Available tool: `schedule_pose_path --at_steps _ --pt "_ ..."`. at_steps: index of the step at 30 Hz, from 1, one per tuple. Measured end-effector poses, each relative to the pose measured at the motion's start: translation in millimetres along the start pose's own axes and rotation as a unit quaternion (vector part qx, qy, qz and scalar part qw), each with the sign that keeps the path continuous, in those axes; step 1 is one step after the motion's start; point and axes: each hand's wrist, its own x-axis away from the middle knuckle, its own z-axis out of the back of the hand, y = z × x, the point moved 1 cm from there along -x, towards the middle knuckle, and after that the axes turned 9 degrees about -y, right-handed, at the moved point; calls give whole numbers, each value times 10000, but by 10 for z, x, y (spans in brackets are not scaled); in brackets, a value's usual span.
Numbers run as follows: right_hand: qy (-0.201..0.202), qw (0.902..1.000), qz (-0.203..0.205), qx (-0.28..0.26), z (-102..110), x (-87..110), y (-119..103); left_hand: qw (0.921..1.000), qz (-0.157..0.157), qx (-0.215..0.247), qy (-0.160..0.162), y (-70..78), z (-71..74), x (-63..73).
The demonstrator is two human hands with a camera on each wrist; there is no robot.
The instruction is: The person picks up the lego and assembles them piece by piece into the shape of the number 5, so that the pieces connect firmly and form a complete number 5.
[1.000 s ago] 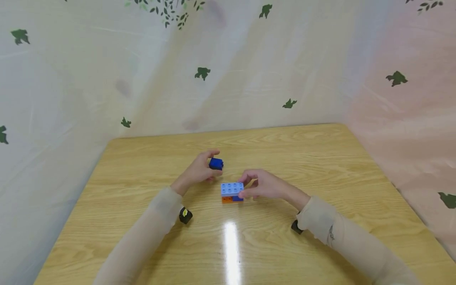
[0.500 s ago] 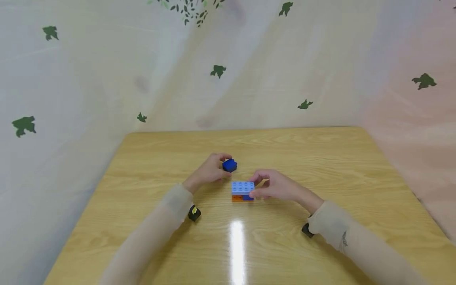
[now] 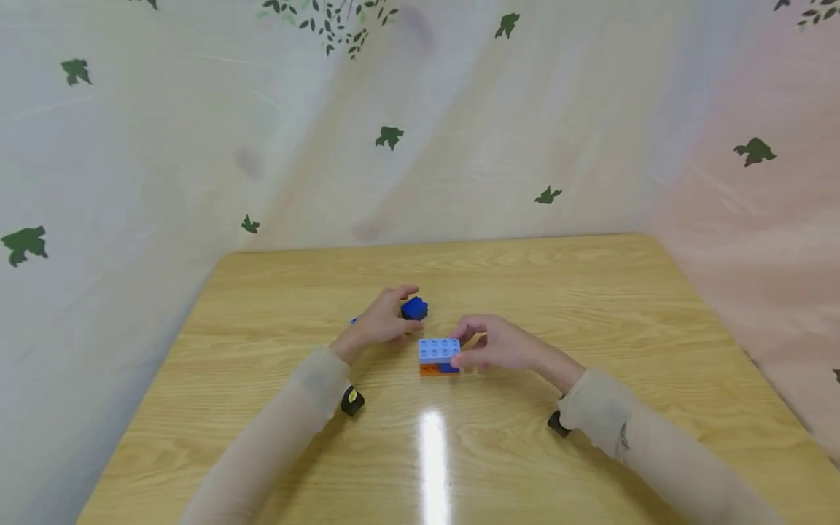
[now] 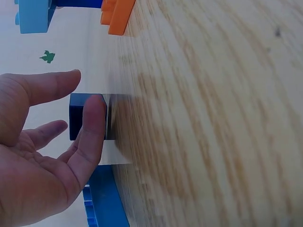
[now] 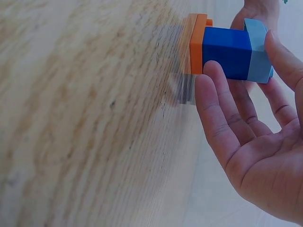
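Note:
In the head view, my left hand [image 3: 380, 318] is around a dark blue toy building brick [image 3: 415, 308] on the table. Its thumb and index finger flank the brick, and the left wrist view shows a gap between thumb and brick [image 4: 76, 118]. To the right and nearer, my right hand [image 3: 505, 343] grips a small stack of bricks by its right end. The stack has a light blue brick [image 3: 436, 348] on top, with a blue brick [image 5: 227, 52] and an orange brick [image 5: 196, 45] below. In the right wrist view, the thumb lies against the light blue brick.
Another blue brick [image 4: 106, 196] lies beyond the left hand, mostly hidden by it in the head view. The wooden table [image 3: 558, 292] ends at a pale curtain [image 3: 459, 182] with green bird shapes behind it.
The dark blue brick has turned between the left fingers, and a bit of another blue brick now shows behind the left hand. The right hand keeps its grip; the head view shifts slightly.

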Motion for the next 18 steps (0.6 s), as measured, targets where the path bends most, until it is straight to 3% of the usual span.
schedule_pose_path --at_steps 11,18 --pt "-3 10000 5 -64 8 -6 17 9998 13 187 -111 6 -21 -23" --pt "0 10000 82 -51 1 -3 31 9996 219 136 -125 9 -45 -21"
